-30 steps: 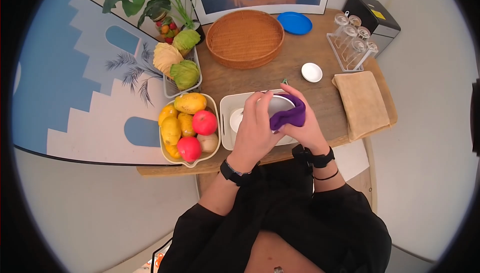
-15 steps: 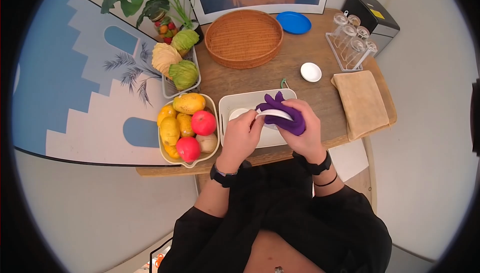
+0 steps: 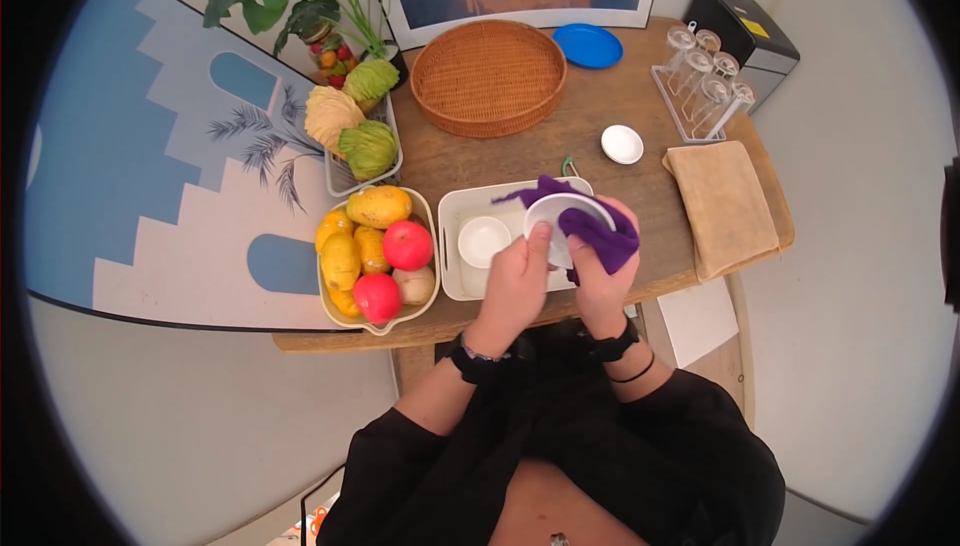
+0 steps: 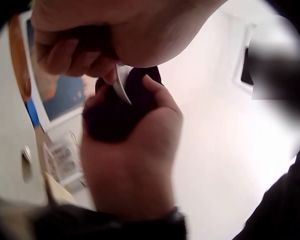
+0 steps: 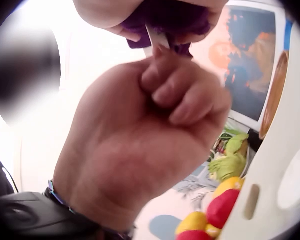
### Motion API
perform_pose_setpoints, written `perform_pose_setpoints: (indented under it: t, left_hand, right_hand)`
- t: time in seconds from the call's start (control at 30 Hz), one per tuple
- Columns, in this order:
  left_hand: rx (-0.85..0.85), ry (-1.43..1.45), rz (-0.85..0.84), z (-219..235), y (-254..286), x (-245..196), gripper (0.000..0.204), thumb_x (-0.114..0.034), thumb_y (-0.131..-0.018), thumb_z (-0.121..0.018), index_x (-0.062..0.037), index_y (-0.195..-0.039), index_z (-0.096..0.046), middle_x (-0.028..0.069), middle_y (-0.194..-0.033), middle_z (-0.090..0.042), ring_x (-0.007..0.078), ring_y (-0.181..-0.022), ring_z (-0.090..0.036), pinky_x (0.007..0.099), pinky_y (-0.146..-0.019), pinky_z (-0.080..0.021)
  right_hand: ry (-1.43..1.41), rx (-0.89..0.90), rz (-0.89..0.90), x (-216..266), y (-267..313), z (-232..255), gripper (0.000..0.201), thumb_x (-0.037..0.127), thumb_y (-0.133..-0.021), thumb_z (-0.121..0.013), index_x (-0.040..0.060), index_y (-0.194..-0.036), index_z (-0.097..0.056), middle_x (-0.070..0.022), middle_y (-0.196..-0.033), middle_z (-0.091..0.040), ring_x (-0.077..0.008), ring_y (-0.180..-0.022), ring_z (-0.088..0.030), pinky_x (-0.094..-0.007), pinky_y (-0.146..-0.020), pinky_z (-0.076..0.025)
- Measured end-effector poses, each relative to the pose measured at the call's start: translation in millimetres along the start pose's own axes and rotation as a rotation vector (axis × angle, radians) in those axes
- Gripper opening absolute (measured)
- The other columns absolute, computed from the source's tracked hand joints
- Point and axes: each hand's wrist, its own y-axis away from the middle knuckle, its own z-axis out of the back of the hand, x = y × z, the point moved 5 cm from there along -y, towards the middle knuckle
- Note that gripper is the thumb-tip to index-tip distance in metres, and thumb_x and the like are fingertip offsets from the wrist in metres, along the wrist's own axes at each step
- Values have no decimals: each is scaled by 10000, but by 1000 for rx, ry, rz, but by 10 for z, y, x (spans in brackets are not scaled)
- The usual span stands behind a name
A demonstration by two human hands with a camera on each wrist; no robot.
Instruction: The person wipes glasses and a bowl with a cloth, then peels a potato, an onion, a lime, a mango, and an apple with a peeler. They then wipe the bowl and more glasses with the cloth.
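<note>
A white bowl is held up over the near side of the white tub, its rim tilted. My left hand pinches the bowl's left edge between thumb and curled fingers, which the right wrist view shows from the palm side. On the other side my right hand grips the rim through a purple cloth, with the thumb pressing cloth against the inside. The cloth wraps round the bowl's edge in the left wrist view, and a loose end hangs past the far rim. A second white bowl sits inside the tub.
Left of the tub stands a basin of yellow and red fruit, with a crate of leafy vegetables behind. A wicker basket, blue plate, small white dish, glass rack and folded brown cloth surround the wooden tabletop.
The bowl has turned within my hands, from edge-on half a second ago to its inside showing now. My left hand has moved right, uncovering the bowl in the tub.
</note>
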Motion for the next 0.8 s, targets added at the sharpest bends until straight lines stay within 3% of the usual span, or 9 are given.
perform_pose_setpoints:
  t: [0.07, 0.17, 0.27, 0.43, 0.5, 0.6, 0.67, 0.73, 0.8]
  left_hand:
    - [22, 78, 100, -51, 16, -12, 598, -429, -1084, -445, 42, -760, -621, 56, -590, -567, 119, -598, -547, 311, -575, -449]
    - [329, 137, 212, -102, 43, -57, 601, -397, -1099, -424, -64, -605, -504, -29, -573, -464, 78, -532, -392, 258, -519, -344]
    - [146, -197, 47, 109, 16, -174, 596, -383, -1090, -452, 5, -646, -543, 44, -554, -491, 127, -552, -481, 323, -525, -401]
    - [185, -23, -18, -98, 141, -141, 536, -349, -1089, -454, 30, -732, -581, 88, -602, -561, 149, -572, -526, 327, -556, -431]
    - [264, 12, -27, -178, 174, -147, 532, -343, -1094, -436, 35, -749, -585, 102, -610, -573, 160, -575, -534, 338, -567, -439]
    - [278, -120, 24, 47, 120, -269, 521, -334, -1105, -416, -23, -703, -529, -11, -624, -487, 99, -612, -442, 274, -597, -394]
    - [166, -91, -7, 149, 67, -304, 523, -323, -1102, -425, -12, -697, -541, 1, -618, -494, 110, -601, -446, 288, -588, -396]
    - [128, -149, -107, 174, 39, -309, 503, -338, -1081, -458, 32, -773, -605, 137, -585, -561, 192, -548, -529, 365, -540, -423]
    - [136, -132, -152, -43, 117, -127, 487, -325, -1076, -470, 35, -780, -610, 165, -596, -567, 225, -535, -523, 382, -534, -420]
  right_hand:
    - [-69, -27, -19, -11, -17, -14, 501, -88, -830, -660, -10, -1299, -503, -88, -1182, -615, -176, -1092, -611, -311, -977, -486]
    - [21, -26, 1, 64, -55, 7, 480, -77, -836, -660, -13, -1289, -514, -88, -1171, -620, -169, -1087, -615, -311, -968, -494]
    - [73, 55, -41, 120, -87, 40, 465, -68, -837, -658, -23, -1279, -522, -98, -1174, -626, -166, -1082, -613, -313, -970, -491]
    - [-108, -113, -79, 6, -19, 38, 470, -41, -836, -678, -15, -1282, -529, -101, -1173, -636, -166, -1067, -620, -317, -960, -496]
    - [-71, -61, -114, 18, -60, 64, 468, -26, -844, -678, -16, -1286, -527, -102, -1173, -637, -168, -1072, -618, -319, -964, -493]
    - [-34, 25, -122, 87, -77, 77, 461, 4, -860, -674, -24, -1294, -522, -103, -1175, -638, -170, -1080, -610, -321, -974, -484]
    - [-33, 68, -94, 98, -82, 46, 457, 20, -869, -670, -30, -1297, -518, -104, -1177, -638, -171, -1084, -605, -321, -980, -477]
    - [-117, -5, -145, 28, -47, 42, 458, 31, -874, -671, -29, -1301, -517, -97, -1180, -638, -168, -1084, -599, -315, -975, -473]
    - [-153, -59, -202, -72, -7, 26, 460, 31, -872, -673, -23, -1302, -519, -94, -1180, -638, -166, -1084, -598, -314, -973, -473]
